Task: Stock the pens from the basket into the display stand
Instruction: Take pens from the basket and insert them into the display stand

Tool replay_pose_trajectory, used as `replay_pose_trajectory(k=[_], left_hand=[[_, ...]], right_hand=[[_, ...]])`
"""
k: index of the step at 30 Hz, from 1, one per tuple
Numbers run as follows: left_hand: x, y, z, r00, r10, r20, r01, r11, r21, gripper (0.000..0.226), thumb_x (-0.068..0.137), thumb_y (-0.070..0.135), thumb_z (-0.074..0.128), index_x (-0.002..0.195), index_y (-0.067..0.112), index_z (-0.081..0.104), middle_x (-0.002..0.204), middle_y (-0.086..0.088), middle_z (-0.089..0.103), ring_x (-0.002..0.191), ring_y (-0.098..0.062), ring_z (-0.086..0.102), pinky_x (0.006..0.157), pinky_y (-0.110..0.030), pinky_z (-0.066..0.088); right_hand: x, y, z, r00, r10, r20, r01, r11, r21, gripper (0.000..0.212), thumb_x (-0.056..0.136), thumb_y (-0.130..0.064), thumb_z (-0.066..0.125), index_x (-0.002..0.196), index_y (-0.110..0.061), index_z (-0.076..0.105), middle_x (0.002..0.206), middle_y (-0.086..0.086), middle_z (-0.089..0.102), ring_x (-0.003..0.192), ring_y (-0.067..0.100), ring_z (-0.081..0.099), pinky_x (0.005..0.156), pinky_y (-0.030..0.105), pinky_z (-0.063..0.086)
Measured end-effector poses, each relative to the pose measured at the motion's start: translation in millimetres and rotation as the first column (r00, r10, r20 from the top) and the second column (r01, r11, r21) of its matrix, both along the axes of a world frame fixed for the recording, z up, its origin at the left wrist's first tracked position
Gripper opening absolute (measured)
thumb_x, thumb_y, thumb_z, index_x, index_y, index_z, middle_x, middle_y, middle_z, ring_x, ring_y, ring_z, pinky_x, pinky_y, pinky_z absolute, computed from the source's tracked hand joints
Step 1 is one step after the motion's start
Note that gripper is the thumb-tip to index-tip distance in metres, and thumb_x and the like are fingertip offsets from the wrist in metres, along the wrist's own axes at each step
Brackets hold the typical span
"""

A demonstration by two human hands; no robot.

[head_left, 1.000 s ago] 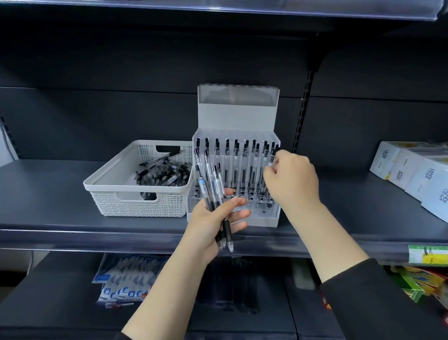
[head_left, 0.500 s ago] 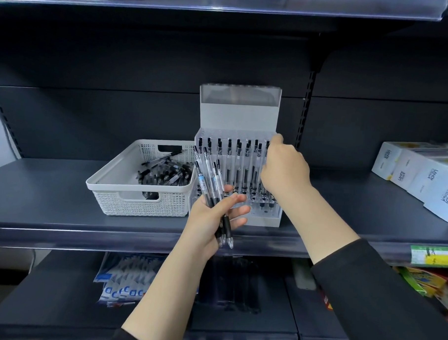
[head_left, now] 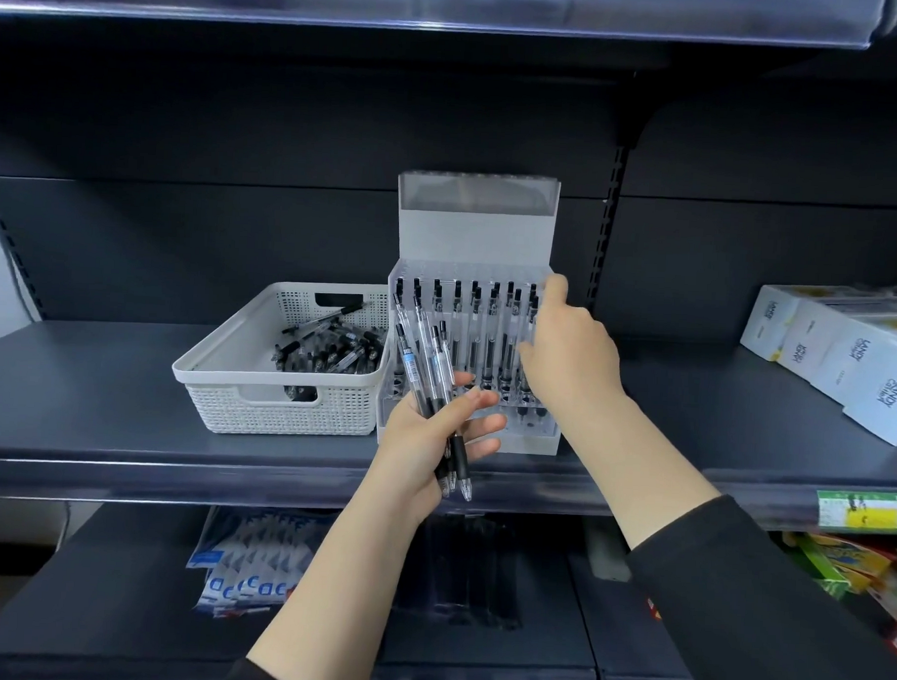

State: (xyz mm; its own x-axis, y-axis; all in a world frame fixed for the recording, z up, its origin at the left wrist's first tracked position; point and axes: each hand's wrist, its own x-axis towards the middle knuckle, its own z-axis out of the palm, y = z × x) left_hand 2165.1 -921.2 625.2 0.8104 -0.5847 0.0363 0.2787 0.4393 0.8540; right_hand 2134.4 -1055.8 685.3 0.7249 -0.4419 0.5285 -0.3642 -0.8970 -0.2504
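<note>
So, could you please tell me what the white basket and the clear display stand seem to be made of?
The white perforated basket looks like moulded matte plastic, given its uniform woven-pattern holes. The clear display stand appears to be glossy acrylic or similar plastic: the pens show through its front, though its back panel looks frosted.

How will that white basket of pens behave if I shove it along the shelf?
The white basket will probably slide rather than tip: it looks low, wide and flat-bottomed on the smooth dark shelf. It likely feels light, since its walls are perforated plastic and the loose pens fill only part of it. Those pens lie unsecured, so they may shift or roll inside.
</note>
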Motion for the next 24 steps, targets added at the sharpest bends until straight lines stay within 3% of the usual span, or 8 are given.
replay_pose_trajectory(k=[4, 8, 10, 13, 17, 24], left_hand=[[-3, -1, 2, 0.999, -0.022, 0.025, 0.021, 1.0, 0.006, 0.013, 0.09, 0.008, 0.059, 0.103, 0.01, 0.058, 0.082, -0.007, 0.072, 0.063, -0.016, 0.069, 0.05, -0.024, 0.055], [-6, -4, 3, 0.997, -0.038, 0.062, 0.036, 0.999, 0.026, 0.013, 0.089, 0.008, 0.059, 0.102, 0.011, 0.058, 0.079, -0.006, 0.072, 0.062, -0.015, 0.069, 0.05, -0.024, 0.055], [-7, -5, 4, 0.996, -0.049, 0.078, 0.047, 0.999, 0.026, 0.014, 0.089, 0.008, 0.059, 0.103, 0.01, 0.059, 0.08, -0.007, 0.072, 0.063, -0.016, 0.069, 0.051, -0.024, 0.056], [-9, -7, 5, 0.994, -0.064, 0.085, 0.061, 0.997, 0.039, 0.02, 0.088, 0.007, 0.06, 0.108, 0.004, 0.06, 0.083, -0.009, 0.072, 0.065, -0.016, 0.07, 0.051, -0.024, 0.056], [-10, -8, 2, 0.993, -0.061, 0.097, 0.054, 0.996, 0.074, 0.017, 0.088, 0.001, 0.059, 0.105, 0.0, 0.059, 0.079, -0.009, 0.071, 0.064, -0.016, 0.07, 0.05, -0.024, 0.055], [-10, -9, -3, 0.994, -0.042, 0.1, 0.034, 0.996, 0.08, 0.012, 0.087, 0.009, 0.06, 0.099, 0.005, 0.061, 0.08, -0.008, 0.069, 0.063, -0.015, 0.069, 0.049, -0.023, 0.055]], right_hand=[[-12, 2, -1, 0.972, 0.109, 0.207, -0.117, 0.993, 0.028, 0.038, 0.092, -0.031, 0.058, 0.12, -0.011, 0.042, 0.071, 0.005, 0.065, 0.066, 0.026, 0.062, 0.059, 0.034, 0.05], [-15, 13, -10, 0.874, 0.241, 0.421, -0.378, 0.883, 0.279, 0.018, 0.085, -0.033, 0.067, 0.089, -0.016, 0.066, 0.058, -0.005, 0.065, 0.056, 0.007, 0.061, 0.062, 0.022, 0.05], [-13, 16, -14, 0.871, 0.259, 0.417, -0.429, 0.816, 0.388, 0.018, 0.082, -0.033, 0.07, 0.082, -0.016, 0.068, 0.061, -0.01, 0.064, 0.053, -0.002, 0.06, 0.056, 0.011, 0.047], [-10, 18, -19, 0.88, 0.271, 0.391, -0.442, 0.77, 0.46, 0.023, 0.077, -0.037, 0.075, 0.075, -0.016, 0.067, 0.066, -0.006, 0.066, 0.059, 0.004, 0.064, 0.057, 0.02, 0.054], [-12, 22, -23, 0.915, 0.262, 0.306, -0.382, 0.803, 0.457, 0.025, 0.077, -0.042, 0.073, 0.066, -0.022, 0.062, 0.066, -0.01, 0.062, 0.054, 0.0, 0.054, 0.051, 0.018, 0.047], [-10, 21, -25, 0.913, 0.277, 0.301, -0.399, 0.761, 0.511, 0.02, 0.083, -0.031, 0.069, 0.067, -0.022, 0.06, 0.066, -0.008, 0.06, 0.061, 0.007, 0.057, 0.063, 0.026, 0.052]])
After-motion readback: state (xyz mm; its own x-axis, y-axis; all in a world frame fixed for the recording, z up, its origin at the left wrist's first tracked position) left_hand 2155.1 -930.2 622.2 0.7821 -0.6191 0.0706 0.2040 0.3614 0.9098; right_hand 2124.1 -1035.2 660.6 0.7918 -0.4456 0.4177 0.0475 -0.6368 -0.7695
